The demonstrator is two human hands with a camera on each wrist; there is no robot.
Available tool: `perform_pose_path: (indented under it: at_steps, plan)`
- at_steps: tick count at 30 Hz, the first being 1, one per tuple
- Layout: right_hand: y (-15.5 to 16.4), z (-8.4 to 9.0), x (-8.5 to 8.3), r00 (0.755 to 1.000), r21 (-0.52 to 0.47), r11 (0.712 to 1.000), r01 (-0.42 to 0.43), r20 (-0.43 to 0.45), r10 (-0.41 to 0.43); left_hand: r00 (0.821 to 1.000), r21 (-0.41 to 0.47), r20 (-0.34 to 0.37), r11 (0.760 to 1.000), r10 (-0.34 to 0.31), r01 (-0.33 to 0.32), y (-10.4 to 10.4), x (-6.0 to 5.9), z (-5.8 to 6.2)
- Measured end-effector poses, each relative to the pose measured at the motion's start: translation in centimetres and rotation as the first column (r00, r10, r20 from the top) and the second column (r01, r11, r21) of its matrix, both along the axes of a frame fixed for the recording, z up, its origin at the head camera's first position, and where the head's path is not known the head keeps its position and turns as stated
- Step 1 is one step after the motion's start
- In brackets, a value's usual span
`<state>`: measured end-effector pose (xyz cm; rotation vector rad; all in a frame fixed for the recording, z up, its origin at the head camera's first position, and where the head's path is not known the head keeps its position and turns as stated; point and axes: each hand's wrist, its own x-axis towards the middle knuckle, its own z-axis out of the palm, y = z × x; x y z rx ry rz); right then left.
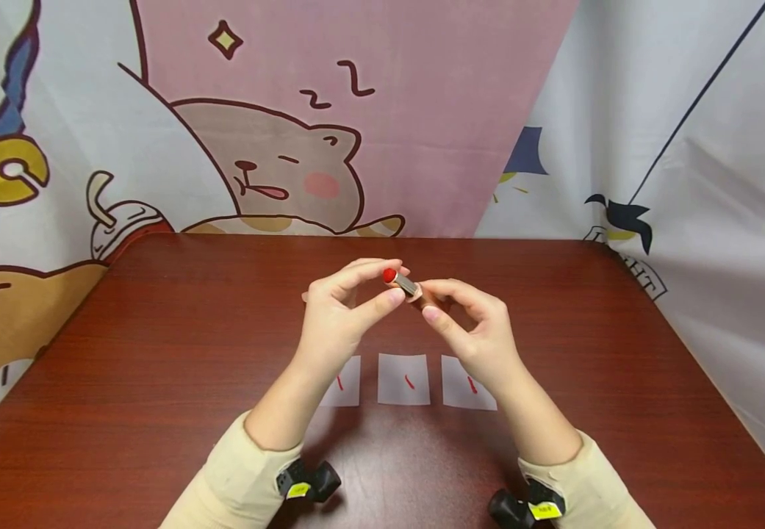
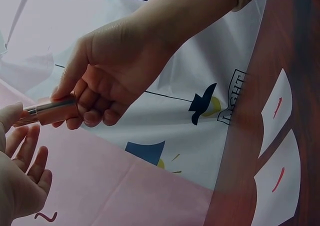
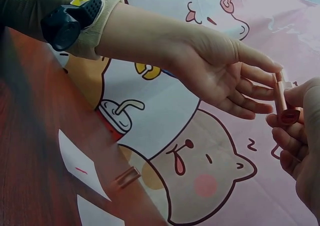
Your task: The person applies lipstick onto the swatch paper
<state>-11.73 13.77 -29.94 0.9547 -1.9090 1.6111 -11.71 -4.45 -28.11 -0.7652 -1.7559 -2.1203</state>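
An uncovered lipstick (image 1: 406, 283) with a red tip and a metallic tube is held above the table, slanting between both hands. My left hand (image 1: 342, 305) pinches its upper part between thumb and fingers, near the red tip. My right hand (image 1: 478, 323) grips the base with thumb and curled fingers. In the left wrist view the shiny tube (image 2: 57, 111) spans from one hand to the other. The right wrist view shows the base end of the lipstick (image 3: 289, 117), with the right fingers round it and the left fingertips at the other end.
Below the hands, three white paper squares (image 1: 403, 397) lie in a row, each with a red stroke; the left wrist overlaps one. A small metallic tube (image 3: 128, 177) lies on the brown table (image 1: 157, 345). A printed cloth (image 1: 435, 110) hangs behind the far edge.
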Motion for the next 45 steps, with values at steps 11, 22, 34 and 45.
perform_pose_path:
  at_steps: [11, 22, 34, 45]
  plan:
    - [-0.05, -0.15, 0.02, 1.0, -0.002, 1.0, -0.009, -0.001, 0.009, 1.0, 0.001, 0.003, 1.0, 0.028, -0.028, 0.06, 0.07, -0.18]
    - [-0.06, -0.18, 0.03, 1.0, 0.01, 1.0, -0.004, -0.014, 0.004, 0.998, -0.018, -0.026, 0.998, 0.06, -0.06, 0.04, 0.13, -0.12]
    - [0.05, -0.28, -0.14, 1.0, 0.028, 1.0, 0.003, -0.024, -0.002, 0.995, -0.036, -0.049, 0.996, 0.083, -0.085, -0.03, 0.03, -0.19]
    - [0.05, -0.18, -0.03, 0.999, 0.034, 0.999, 0.011, -0.034, -0.01, 0.995, -0.03, -0.051, 0.996, 0.083, -0.084, 0.03, 0.04, -0.22]
